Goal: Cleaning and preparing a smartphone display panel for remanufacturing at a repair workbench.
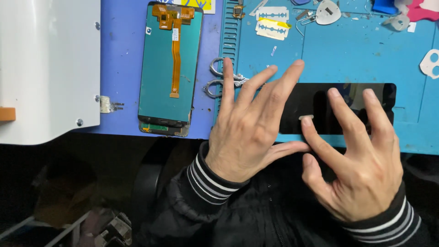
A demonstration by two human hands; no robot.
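Note:
A black glass phone panel (pixel 315 98) lies flat on the blue work mat (pixel 347 59), long side left to right. My left hand (pixel 249 123) rests spread over its left end, fingers apart, thumb along the panel's near edge. My right hand (pixel 356 151) has its fingers apart too, with the fingertips pressing on the middle and right part of the glass. Neither hand grips anything. Both wrists wear black sleeves with striped cuffs.
A phone screen assembly (pixel 169 68) with an orange flex cable lies face down to the left on a purple mat. Small scissors (pixel 215 77) lie beside my left fingers. Razor blades (pixel 273 23), picks and clips sit at the back. A white machine housing (pixel 45 68) stands far left.

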